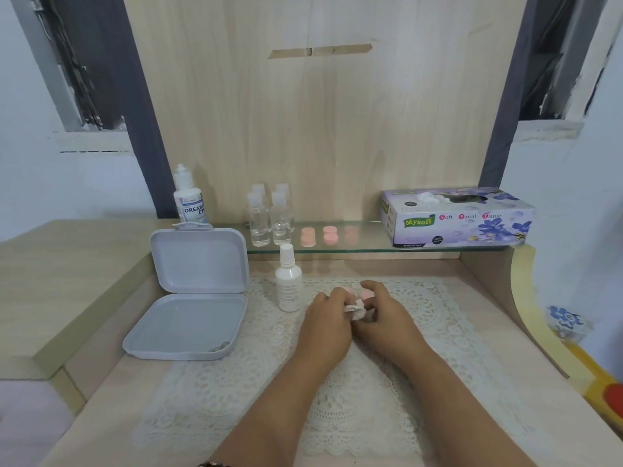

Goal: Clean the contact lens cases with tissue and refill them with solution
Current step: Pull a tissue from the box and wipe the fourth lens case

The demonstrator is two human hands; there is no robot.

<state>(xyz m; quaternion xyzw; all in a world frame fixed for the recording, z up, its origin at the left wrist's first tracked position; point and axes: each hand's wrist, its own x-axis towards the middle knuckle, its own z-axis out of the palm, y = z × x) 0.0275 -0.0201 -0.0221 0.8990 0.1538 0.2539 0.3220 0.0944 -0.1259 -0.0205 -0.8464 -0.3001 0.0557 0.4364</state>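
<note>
- Both your forearms reach in over the lace mat [337, 399], meeting in the middle of it.
- Your left hand [325, 326] curls its fingers around a crumpled tissue [355, 310], pinching it against the work.
- Your right hand [384, 318] is curled too, steadying a pink lens case [365, 294]; only its top peeks out between your fingers, so how it's gripped I cannot tell exactly.
- Looks like the wiping step, tissue pressed onto the case right there on the mat.
- Just left of your hands stands the small white solution bottle [289, 281], cap on, upright.
- Three more pink cases [328, 234] wait on the glass shelf [371, 249], between the clear bottles [269, 219] and the tissue box [455, 219].
- Over at far left, the grey storage box [192, 291] lies open, with the big solution bottle [188, 197] behind it.
- Next call, by my read: finish the wipe, drop the tissue, uncap that small bottle and fill the wells without knocking it over, since it stands so near your left wrist.
</note>
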